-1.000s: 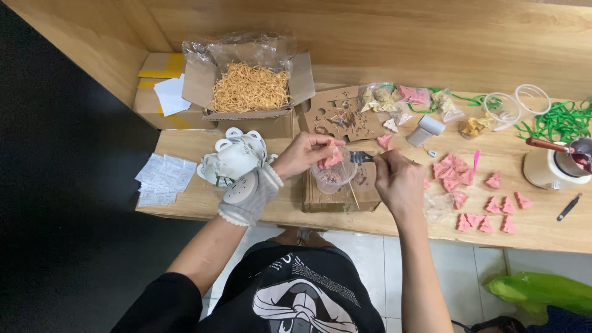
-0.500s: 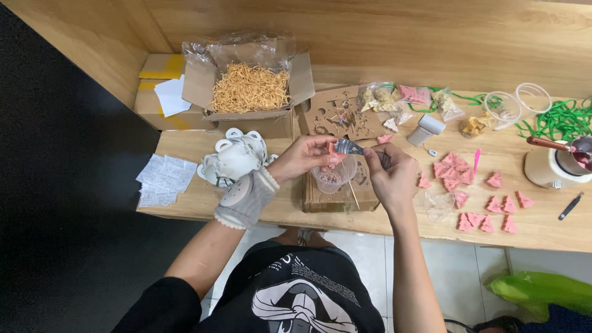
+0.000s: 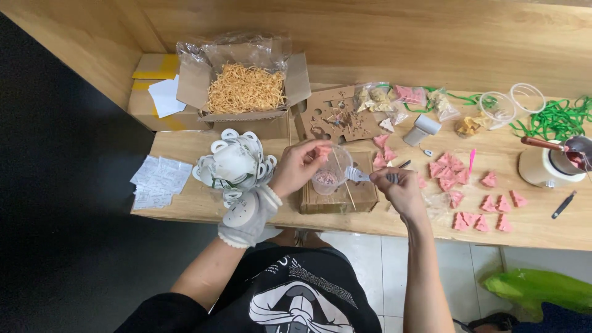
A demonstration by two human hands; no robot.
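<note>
Workbench point(image 3: 185, 151) of pale wood; left hand point(image 3: 297, 166) grips cup point(image 3: 328, 176), right hand point(image 3: 399, 188) grips spoon point(image 3: 364, 176).

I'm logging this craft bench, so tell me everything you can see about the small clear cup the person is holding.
The clear cup looks like thin see-through plastic, round and wide-mouthed, with no lid. It is upright, held just above a low cardboard box at the table's front edge. A small heap of pinkish bits lies in its bottom. The left hand has its grip on the rim and far side. The right hand holds a small pale tool with its tip at the cup's right wall; whether it touches is unclear.
</note>
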